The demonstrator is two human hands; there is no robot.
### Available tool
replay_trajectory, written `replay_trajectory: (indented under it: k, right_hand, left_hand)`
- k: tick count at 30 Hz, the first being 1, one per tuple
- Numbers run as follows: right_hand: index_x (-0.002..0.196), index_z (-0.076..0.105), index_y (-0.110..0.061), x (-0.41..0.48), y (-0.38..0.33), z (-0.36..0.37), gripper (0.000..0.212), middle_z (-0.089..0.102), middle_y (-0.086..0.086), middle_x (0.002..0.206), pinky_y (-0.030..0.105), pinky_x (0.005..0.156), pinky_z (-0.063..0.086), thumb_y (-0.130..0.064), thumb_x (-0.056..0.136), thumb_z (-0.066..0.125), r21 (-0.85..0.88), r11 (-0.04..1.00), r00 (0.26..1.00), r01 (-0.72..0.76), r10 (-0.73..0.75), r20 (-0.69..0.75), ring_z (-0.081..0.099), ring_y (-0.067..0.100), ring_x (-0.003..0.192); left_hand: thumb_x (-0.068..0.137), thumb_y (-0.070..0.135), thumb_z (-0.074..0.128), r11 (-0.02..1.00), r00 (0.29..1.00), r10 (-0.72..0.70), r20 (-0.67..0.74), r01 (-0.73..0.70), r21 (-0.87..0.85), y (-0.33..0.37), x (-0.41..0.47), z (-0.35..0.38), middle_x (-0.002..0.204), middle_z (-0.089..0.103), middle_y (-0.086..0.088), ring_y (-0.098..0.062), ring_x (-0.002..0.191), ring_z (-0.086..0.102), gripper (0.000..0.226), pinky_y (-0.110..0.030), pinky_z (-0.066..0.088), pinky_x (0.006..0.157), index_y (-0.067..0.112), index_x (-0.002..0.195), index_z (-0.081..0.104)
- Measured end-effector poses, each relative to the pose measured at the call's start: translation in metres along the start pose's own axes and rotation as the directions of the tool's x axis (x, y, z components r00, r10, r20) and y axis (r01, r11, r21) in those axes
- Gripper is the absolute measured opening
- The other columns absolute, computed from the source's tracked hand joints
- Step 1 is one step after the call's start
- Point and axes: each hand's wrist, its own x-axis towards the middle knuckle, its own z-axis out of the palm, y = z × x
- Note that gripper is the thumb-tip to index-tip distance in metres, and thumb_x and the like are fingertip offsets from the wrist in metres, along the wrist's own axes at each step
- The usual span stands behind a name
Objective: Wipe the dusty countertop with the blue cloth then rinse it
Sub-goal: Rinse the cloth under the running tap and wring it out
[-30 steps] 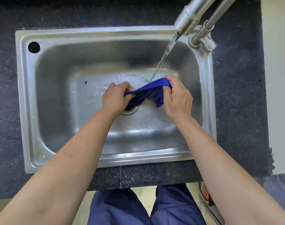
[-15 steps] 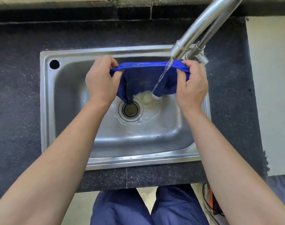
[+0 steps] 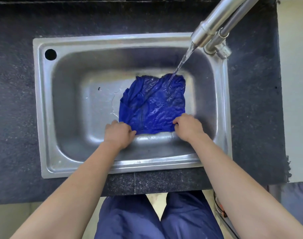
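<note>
you are in the rinse step. the wiping looks done, judging by where the blue cloth [image 3: 152, 104] is: wet and spread on the floor of the sink [image 3: 42, 107], not on the countertop [image 3: 14, 100]. taking the basin as a clock face, the cloth lies just off centre toward 3 o'clock, flat but wrinkled. no drain shows, so it may be under the fabric. the faucet [image 3: 209, 30] reaches in from 1 o'clock, and the water stream [image 3: 181, 61] lands on the cloth's own 1 o'clock corner and sheets across it.

your left hand [image 3: 118, 133] is at the cloth's 7 o'clock corner, fingers curled in and pinching the near edge. your right hand [image 3: 187, 128] is at the 5 o'clock corner, fingers likewise bent over the hem and gripping it.

the next move, as a judgement, calls for getting water through the whole sheet. only one corner is directly under the flow. you could lift the cloth by the two held corners, or slide it toward 1 o'clock so the stream crosses the rest. then gather it and squeeze. mind that a cloth lying flat over a drain can slow the outflow and let water pool. the tap will want closing once the wringing is done.
</note>
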Motion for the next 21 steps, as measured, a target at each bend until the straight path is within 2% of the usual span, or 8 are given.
replay_trajectory:
  k: [5, 8, 11, 13, 15, 17, 19, 21]
  right_hand:
    - [0.125, 0.064, -0.022, 0.009, -0.002, -0.005, 0.034, 0.059, 0.006, 0.123, 0.040, 0.087, 0.051, -0.020, 0.095, 0.049, 0.102, 0.995, 0.989, -0.022, 0.036, -0.144, 0.057, 0.030, 0.111]
    - [0.138, 0.056, -0.021, 0.019, -0.007, -0.006, 0.041, 0.050, 0.007, 0.134, 0.043, 0.091, 0.050, -0.014, 0.097, 0.049, 0.100, 0.989, 0.956, 0.113, -0.081, -0.281, 0.050, 0.029, 0.118]
    - [0.154, 0.030, -0.027, 0.023, -0.007, -0.002, 0.059, 0.023, 0.008, 0.160, 0.046, 0.101, 0.044, -0.022, 0.098, 0.048, -0.109, 0.981, 0.976, 0.159, -0.173, -0.131, 0.033, 0.030, 0.137]
    - [0.157, 0.018, -0.031, 0.022, -0.001, 0.000, 0.069, 0.010, 0.006, 0.165, 0.047, 0.104, 0.040, -0.027, 0.096, 0.052, -0.179, 0.982, 0.995, 0.061, -0.075, -0.070, 0.027, 0.030, 0.142]
    - [0.156, 0.020, -0.030, 0.019, -0.003, -0.002, 0.069, 0.015, 0.006, 0.164, 0.046, 0.101, 0.040, -0.027, 0.096, 0.052, -0.160, 0.985, 0.995, -0.068, 0.054, -0.087, 0.029, 0.030, 0.140]
    - [0.151, 0.033, -0.025, 0.018, -0.012, -0.006, 0.058, 0.034, 0.009, 0.153, 0.043, 0.092, 0.043, -0.027, 0.095, 0.051, -0.135, 0.980, 0.984, -0.146, 0.129, -0.124, 0.040, 0.030, 0.132]
    - [0.134, 0.050, -0.018, 0.022, -0.021, -0.012, 0.040, 0.052, 0.010, 0.134, 0.039, 0.083, 0.043, -0.029, 0.096, 0.048, -0.116, 0.977, 0.970, -0.179, 0.155, -0.186, 0.052, 0.030, 0.118]
    - [0.115, 0.060, -0.015, 0.028, -0.025, -0.022, 0.030, 0.063, 0.009, 0.117, 0.035, 0.074, 0.041, -0.034, 0.099, 0.044, -0.089, 0.977, 0.968, -0.196, 0.178, -0.180, 0.060, 0.030, 0.104]
  left_hand:
    - [0.102, 0.037, 0.039, 0.999, 0.982, -0.051, -0.181, 0.049, -0.015, 0.001, 0.008, -0.005, 0.107, 0.067, -0.008, -0.031, 0.106, 0.053, 0.033, -0.039, 0.040, 0.081, 0.020, 0.125, 0.054]
    - [0.100, 0.026, 0.045, 0.996, 0.969, 0.085, -0.232, -0.082, 0.024, -0.002, 0.023, -0.009, 0.127, 0.058, -0.005, -0.032, 0.116, 0.047, 0.038, -0.044, 0.041, 0.091, 0.022, 0.137, 0.051]
    - [0.100, 0.029, 0.045, 0.991, 0.973, 0.126, -0.192, -0.112, 0.078, -0.005, 0.027, -0.011, 0.129, 0.056, -0.004, -0.031, 0.119, 0.045, 0.036, -0.045, 0.038, 0.093, 0.020, 0.133, 0.054]
    - [0.100, 0.033, 0.043, 0.996, 0.984, 0.007, -0.178, 0.008, 0.084, -0.013, 0.023, -0.006, 0.123, 0.057, -0.006, -0.031, 0.114, 0.047, 0.032, -0.043, 0.038, 0.088, 0.018, 0.125, 0.055]
    - [0.099, 0.031, 0.042, 0.989, 0.982, -0.129, -0.141, 0.138, 0.056, -0.026, 0.015, -0.002, 0.118, 0.058, -0.006, -0.031, 0.110, 0.048, 0.026, -0.039, 0.037, 0.082, 0.018, 0.119, 0.054]
    - [0.098, 0.029, 0.038, 0.968, 0.969, -0.239, -0.061, 0.243, 0.063, -0.038, 0.009, -0.002, 0.117, 0.060, -0.006, -0.029, 0.110, 0.048, 0.027, -0.037, 0.036, 0.080, 0.018, 0.116, 0.054]
    - [0.099, 0.031, 0.034, 0.940, 0.944, -0.329, -0.014, 0.329, 0.087, -0.045, 0.006, -0.005, 0.118, 0.060, -0.007, -0.029, 0.114, 0.047, 0.036, -0.037, 0.037, 0.084, 0.017, 0.116, 0.061]
    - [0.099, 0.032, 0.033, 0.925, 0.924, -0.380, -0.047, 0.381, 0.007, -0.048, 0.008, -0.009, 0.118, 0.059, -0.011, -0.032, 0.115, 0.047, 0.041, -0.038, 0.038, 0.086, 0.011, 0.115, 0.065]
